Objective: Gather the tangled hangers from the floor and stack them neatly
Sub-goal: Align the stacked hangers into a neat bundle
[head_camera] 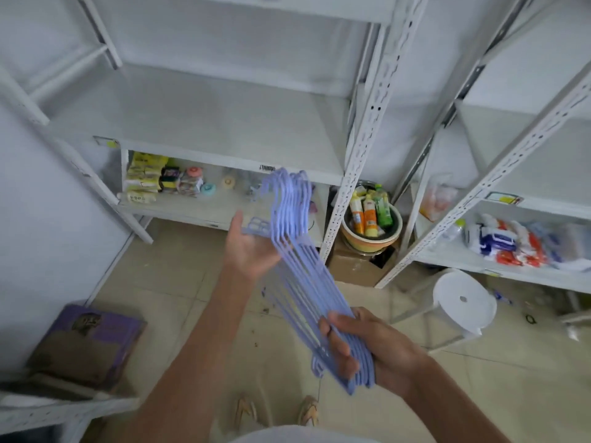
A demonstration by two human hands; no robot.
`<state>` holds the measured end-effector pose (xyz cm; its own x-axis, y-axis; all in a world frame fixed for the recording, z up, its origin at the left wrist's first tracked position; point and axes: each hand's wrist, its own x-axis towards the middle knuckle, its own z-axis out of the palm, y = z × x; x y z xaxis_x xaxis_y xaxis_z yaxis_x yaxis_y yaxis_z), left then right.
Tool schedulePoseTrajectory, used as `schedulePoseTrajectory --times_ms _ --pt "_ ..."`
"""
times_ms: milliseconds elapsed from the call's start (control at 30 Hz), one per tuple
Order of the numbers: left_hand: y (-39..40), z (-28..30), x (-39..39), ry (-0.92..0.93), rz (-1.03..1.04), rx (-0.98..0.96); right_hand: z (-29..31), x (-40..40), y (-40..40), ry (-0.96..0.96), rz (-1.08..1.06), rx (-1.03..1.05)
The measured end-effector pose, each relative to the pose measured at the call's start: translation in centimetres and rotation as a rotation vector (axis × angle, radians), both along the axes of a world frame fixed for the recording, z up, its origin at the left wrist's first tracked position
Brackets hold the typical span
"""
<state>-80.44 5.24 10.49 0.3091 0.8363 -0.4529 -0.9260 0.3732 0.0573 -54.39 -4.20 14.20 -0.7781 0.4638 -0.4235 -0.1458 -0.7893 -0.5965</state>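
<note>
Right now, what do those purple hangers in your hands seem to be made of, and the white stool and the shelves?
The hangers look like moulded plastic: uniform lilac colour, thin flat ribs, matte. The stool seems plastic too: smooth white seat with a moulded centre hole and slight sheen. The shelves appear to be painted metal: white uprights punched with rows of slots, though blur leaves the boards themselves uncertain.

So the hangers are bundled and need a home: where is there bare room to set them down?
The wide middle shelf is bare. So are the floor tiles between the purple box and the white stool. The bottom shelf and right-hand shelf are crowded.
</note>
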Motion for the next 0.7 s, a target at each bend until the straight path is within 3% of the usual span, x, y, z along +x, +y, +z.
schedulePoseTrajectory --times_ms 67,167,233,267,333,400,500,567,633,700 --pt "0.9 1.3 -1.0 -0.063 0.096 -0.147 0.6 0.8 0.3 0.022 0.027 -0.008" --pt "2.4 3.0 -2.8 0.188 0.092 -0.347 0.9 1.7 1.0 -0.074 0.144 0.078" --pt "3.5 4.2 -3.9 0.467 -0.025 -0.254 0.5 1.8 2.4 -0.125 0.293 0.151" --pt "3.3 5.2 -4.0 0.496 -0.043 -0.199 0.5 1.5 3.5 -0.131 0.369 0.174" --pt "4.4 6.6 -5.0 0.375 0.147 -0.175 1.3 0.1 6.3 -0.139 0.479 0.189" --pt "6.6 8.5 -5.1 0.213 0.318 -0.321 3.1 -2.3 9.5 -0.156 0.491 0.228" --pt "7.4 12.7 -5.4 0.276 0.429 -0.128 6.9 -6.4 13.1 -0.178 0.494 0.357" --pt "6.7 14.8 -6.8 0.205 0.44 0.011 9.0 -8.1 14.7 -0.154 0.49 0.442" --pt "5.7 15.3 -9.5 0.262 0.321 0.159 10.7 -8.8 16.1 -0.134 0.458 0.46" --pt "3.7 14.7 -12.4 0.491 0.065 0.283 12.0 -9.0 17.7 -0.083 0.432 0.447"
